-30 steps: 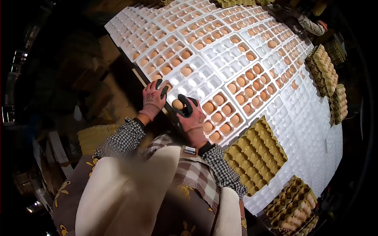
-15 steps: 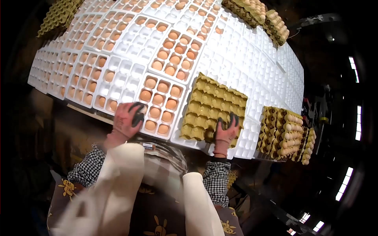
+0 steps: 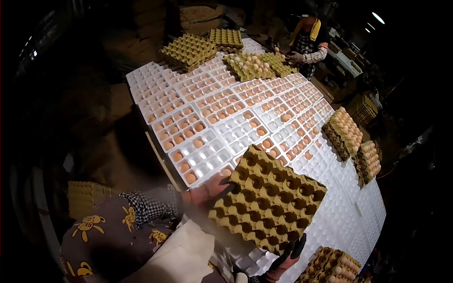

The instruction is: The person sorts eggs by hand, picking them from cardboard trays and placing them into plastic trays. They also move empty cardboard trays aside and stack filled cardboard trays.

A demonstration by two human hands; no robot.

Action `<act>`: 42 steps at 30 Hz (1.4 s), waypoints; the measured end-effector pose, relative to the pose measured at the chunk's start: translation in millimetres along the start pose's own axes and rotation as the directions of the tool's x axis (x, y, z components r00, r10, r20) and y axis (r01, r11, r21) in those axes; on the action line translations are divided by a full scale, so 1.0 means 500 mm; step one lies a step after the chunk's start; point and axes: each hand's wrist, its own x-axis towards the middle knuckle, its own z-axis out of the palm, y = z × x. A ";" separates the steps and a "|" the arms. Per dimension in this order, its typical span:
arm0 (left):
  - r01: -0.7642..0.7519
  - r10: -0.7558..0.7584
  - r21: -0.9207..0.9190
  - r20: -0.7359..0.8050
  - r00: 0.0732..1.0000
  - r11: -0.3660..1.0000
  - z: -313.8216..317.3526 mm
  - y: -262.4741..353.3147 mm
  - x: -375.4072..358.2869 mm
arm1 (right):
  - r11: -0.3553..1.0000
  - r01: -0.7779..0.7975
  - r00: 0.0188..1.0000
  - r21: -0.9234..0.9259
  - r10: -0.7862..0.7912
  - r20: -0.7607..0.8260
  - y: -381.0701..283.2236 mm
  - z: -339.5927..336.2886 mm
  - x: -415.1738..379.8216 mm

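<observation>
Left hand [image 3: 211, 187] at nine o'clock and right hand [image 3: 290, 260] at five grip an empty pulp tray [image 3: 270, 191], raised over white trays [image 3: 204, 157].

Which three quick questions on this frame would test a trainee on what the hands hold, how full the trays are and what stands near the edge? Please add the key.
1. What do the left hand and right hand hold between them?
A) a white plastic tray
B) an unfilled pulp tray
C) a cardboard lid

2. True or false: every cup in the white trays is filled.

3. Fill in the blank: the stack of pulp trays at the picture's lower right carries ____.

Key: 1 B; 2 false, many cups are bare; 3 eggs.
</observation>
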 end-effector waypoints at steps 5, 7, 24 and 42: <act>0.021 -0.293 -0.868 -0.144 0.945 0.495 -0.322 -0.029 0.054 | 0.998 -0.056 0.996 0.016 0.054 0.076 0.085 0.124 0.039; -0.160 -0.339 -0.936 -0.267 0.902 0.313 -0.450 -0.024 0.092 | 0.971 -0.188 0.973 0.146 0.164 0.162 0.103 0.176 0.021; 0.141 -0.384 -0.376 -0.717 0.582 0.916 -1.297 -0.560 0.753 | 0.734 -0.328 0.840 -0.595 0.515 0.172 0.148 0.475 -0.038; 0.183 -0.360 -0.442 -0.359 0.861 0.878 -0.722 -0.489 0.508 | 0.791 -0.415 0.886 -0.449 0.240 -0.396 0.105 0.257 -0.109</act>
